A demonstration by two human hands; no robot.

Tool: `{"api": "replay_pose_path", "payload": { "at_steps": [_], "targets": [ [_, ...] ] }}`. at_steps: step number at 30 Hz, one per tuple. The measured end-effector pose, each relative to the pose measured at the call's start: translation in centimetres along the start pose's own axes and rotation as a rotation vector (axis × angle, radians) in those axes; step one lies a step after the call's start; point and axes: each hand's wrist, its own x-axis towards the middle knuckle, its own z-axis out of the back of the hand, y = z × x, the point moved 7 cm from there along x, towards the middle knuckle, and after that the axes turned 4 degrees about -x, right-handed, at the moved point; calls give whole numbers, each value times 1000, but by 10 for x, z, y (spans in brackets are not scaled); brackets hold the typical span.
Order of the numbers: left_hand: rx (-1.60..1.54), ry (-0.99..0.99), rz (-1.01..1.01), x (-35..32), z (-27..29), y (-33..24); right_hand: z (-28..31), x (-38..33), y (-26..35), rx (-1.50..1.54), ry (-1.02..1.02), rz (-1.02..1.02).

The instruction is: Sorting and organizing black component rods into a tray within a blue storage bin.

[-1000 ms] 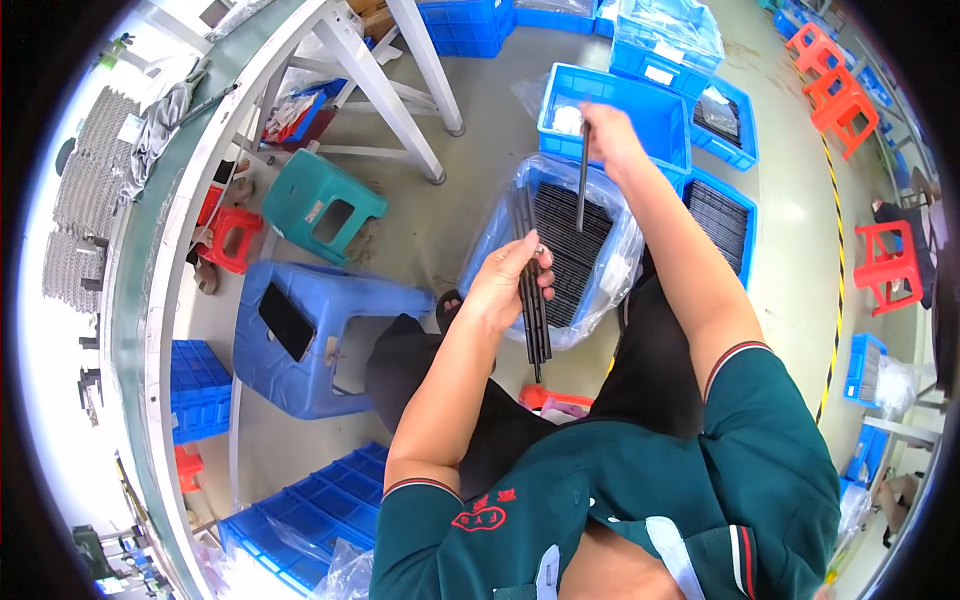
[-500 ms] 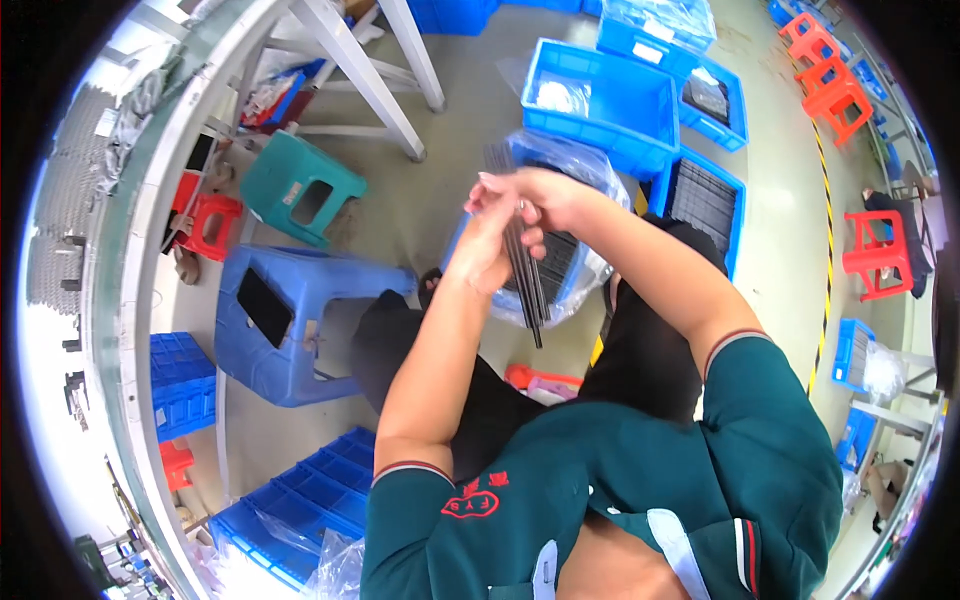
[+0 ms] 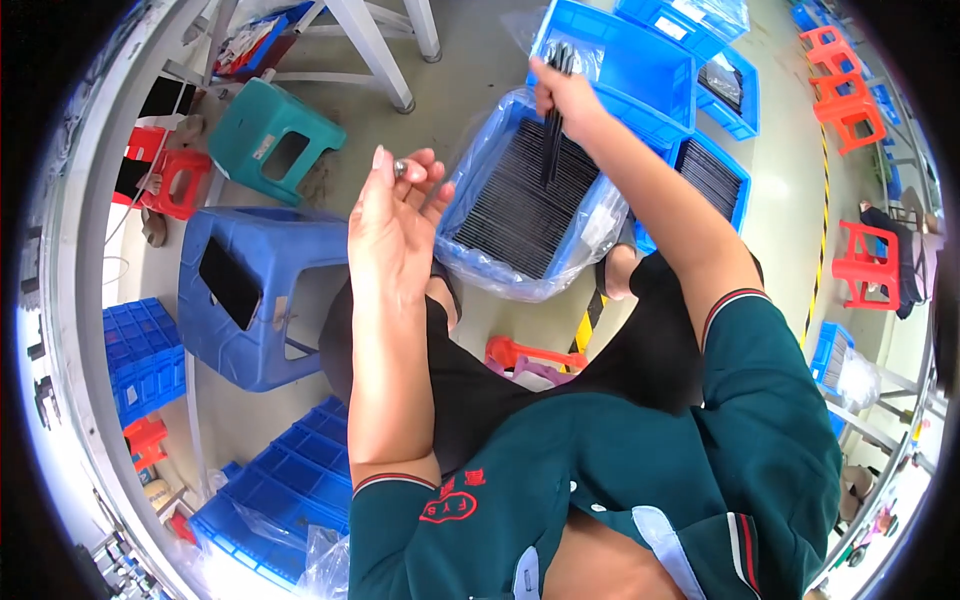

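Observation:
A small bundle of thin dark rods [image 3: 553, 150] is gripped in my right hand [image 3: 572, 98], its fingers closed round the upper part. The lower ends reach over a blue crate [image 3: 470, 250] lined with clear plastic. Inside that crate lie rows of similar dark rods [image 3: 515, 205], packed side by side. To the left of the crate, my left hand [image 3: 392, 225] is raised palm up with its fingers apart, holding nothing. A small shiny metal piece, which looks like a ring, shows on one of its fingers.
An open blue crate [image 3: 625, 60] stands beyond the lined one. Another crate of dark strips [image 3: 710, 175] is at the right. On my left are a blue stool [image 3: 275, 240] bearing a black phone [image 3: 230, 283], a green stool [image 3: 245, 125] and a table leg [image 3: 375, 50].
My hands, together round the rods before, have come apart. The right has carried the rods up and to the right, while the left has moved left and opened. The packed crate is now uncovered.

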Motion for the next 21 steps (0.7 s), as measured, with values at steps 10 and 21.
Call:
{"api": "replay_pose_path", "payload": {
  "at_steps": [10,21],
  "targets": [
    [31,122,57,-11,-3,-4,-29,4,-181,-949,27,136],
    [38,102,84,-4,-10,-3,11,-4,-272,-1481,-22,55]
  ]
}}
